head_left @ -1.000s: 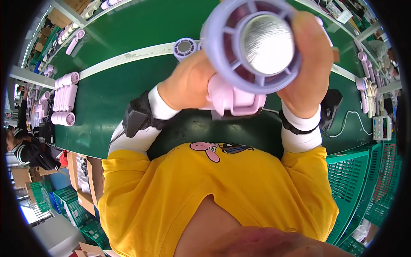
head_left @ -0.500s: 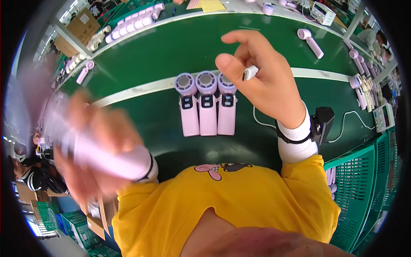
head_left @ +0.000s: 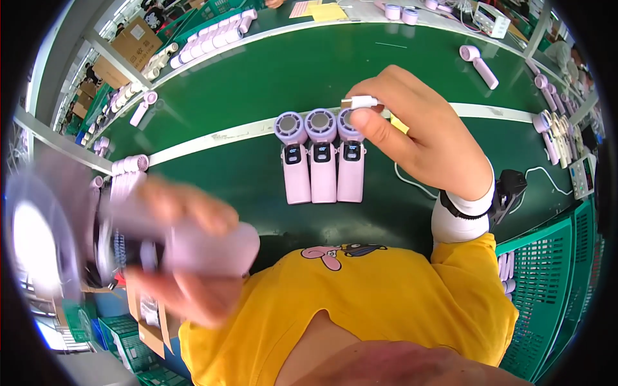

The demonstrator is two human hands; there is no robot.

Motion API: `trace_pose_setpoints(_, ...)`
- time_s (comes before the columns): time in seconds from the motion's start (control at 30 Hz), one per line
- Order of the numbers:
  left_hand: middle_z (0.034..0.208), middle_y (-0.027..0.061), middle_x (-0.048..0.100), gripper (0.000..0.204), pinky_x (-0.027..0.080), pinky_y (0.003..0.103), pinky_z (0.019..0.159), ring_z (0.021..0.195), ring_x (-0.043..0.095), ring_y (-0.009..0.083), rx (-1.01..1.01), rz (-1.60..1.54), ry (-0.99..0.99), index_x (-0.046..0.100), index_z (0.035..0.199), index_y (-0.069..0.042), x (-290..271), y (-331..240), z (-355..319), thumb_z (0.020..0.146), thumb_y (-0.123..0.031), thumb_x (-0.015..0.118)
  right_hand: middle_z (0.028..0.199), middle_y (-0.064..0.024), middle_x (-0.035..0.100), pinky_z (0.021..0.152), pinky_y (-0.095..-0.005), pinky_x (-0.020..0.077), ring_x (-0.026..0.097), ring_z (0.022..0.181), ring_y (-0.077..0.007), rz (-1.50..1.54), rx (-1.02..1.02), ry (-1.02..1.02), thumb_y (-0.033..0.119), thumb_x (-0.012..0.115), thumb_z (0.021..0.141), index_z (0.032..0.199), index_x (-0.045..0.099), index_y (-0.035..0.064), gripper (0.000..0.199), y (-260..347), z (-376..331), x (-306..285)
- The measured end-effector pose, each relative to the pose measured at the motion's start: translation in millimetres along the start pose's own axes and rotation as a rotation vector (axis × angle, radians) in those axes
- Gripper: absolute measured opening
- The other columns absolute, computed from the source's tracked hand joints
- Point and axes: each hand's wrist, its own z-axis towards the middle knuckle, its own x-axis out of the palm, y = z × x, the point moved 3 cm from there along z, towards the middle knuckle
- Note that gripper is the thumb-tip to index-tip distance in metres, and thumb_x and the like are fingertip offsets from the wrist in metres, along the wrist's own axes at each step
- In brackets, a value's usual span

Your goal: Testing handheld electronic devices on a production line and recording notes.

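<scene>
My left hand [head_left: 187, 257] grips a lilac handheld fan [head_left: 129, 238] low at the left, blurred by motion, its round head towards the picture's left rim. My right hand [head_left: 418, 138] is raised over the green table [head_left: 257, 83] and pinches a small white cable plug [head_left: 362, 102] between thumb and fingers. Just below and left of that plug, three lilac fans [head_left: 322, 164] lie side by side on the table, heads pointing away from me.
More lilac fans lie in rows at the far left [head_left: 212, 35], at the left edge [head_left: 129, 170] and along the right [head_left: 479, 64]. A white cable [head_left: 412, 183] trails beside the three fans. Green crates [head_left: 547, 283] stand at the right.
My left hand carried the fan from in front of my face down to the left. My right hand let go of the fan and now holds the white plug over the table.
</scene>
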Motion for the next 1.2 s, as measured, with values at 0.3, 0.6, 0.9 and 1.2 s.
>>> trace_pose_setpoints(0.3,0.104,0.0066,0.044,0.041,0.044,0.033,0.061,0.074,0.051,0.0196,0.182,0.112,0.356,0.038,0.112,-0.005,5.1,6.7,-1.0,0.082,-0.028,0.054,0.069,-0.0084,0.047,0.057,-0.0296,0.0381,0.047,0.065,-0.0227,0.014,0.036,0.044,0.017,0.052,0.086,0.089,0.055,0.0011,0.017,4.7,-2.2,9.4)
trace_pose_setpoints(0.6,0.092,0.0176,0.049,0.048,0.045,0.030,0.053,0.062,0.053,0.0240,-0.521,0.266,0.279,0.033,0.114,0.008,6.8,65.8,37.0,0.084,-0.030,0.036,0.067,-0.0075,0.049,0.053,-0.0265,0.0370,0.047,0.058,-0.0197,0.301,-0.048,0.038,0.016,0.048,0.087,0.085,0.055,0.0009,0.017,16.2,3.8,19.7)
trace_pose_setpoints(0.9,0.081,0.0230,0.053,0.047,0.046,0.033,0.047,0.053,0.055,0.0254,-0.790,-0.075,0.499,0.018,0.130,-0.003,2.9,68.3,30.4,0.087,-0.021,0.023,0.054,-0.0061,0.048,0.045,-0.0300,0.0343,0.045,0.047,-0.0231,0.783,0.052,0.073,0.016,0.049,0.087,0.070,0.054,0.0048,0.021,25.8,9.2,37.6)
trace_pose_setpoints(1.2,0.098,0.0231,0.049,0.052,0.048,0.036,0.054,0.067,0.057,0.0272,-0.724,-0.124,0.665,0.016,0.131,-0.002,-15.7,82.6,44.3,0.082,-0.006,0.032,0.062,-0.0071,0.054,0.049,-0.0268,0.0368,0.050,0.054,-0.0191,0.369,-0.021,0.148,0.018,0.046,0.088,0.070,0.053,0.0015,0.026,31.2,18.2,32.2)
